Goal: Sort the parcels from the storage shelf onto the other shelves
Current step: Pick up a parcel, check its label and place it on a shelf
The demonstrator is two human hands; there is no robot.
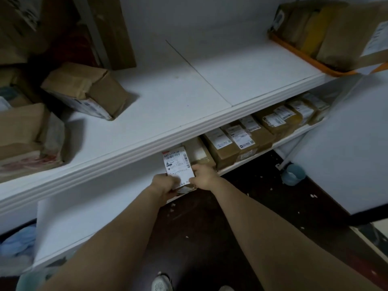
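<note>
Both hands grip one parcel: left hand curled round its near corner, right hand pinching the right edge, label up, at the lip of the lower shelf. Risk: it overhangs the lip, so a loose grip drops it, and a skewed push jams it against the box beside the right hand. Orange tray, up and far right of the hands, holds upright brown packets.

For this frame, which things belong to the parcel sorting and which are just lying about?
Job: labelled parcel, gripped by left hand and right hand; row of parcels on lower shelf; upper shelf.
Lying about: blue cup; white scraps; blue bag.
</note>
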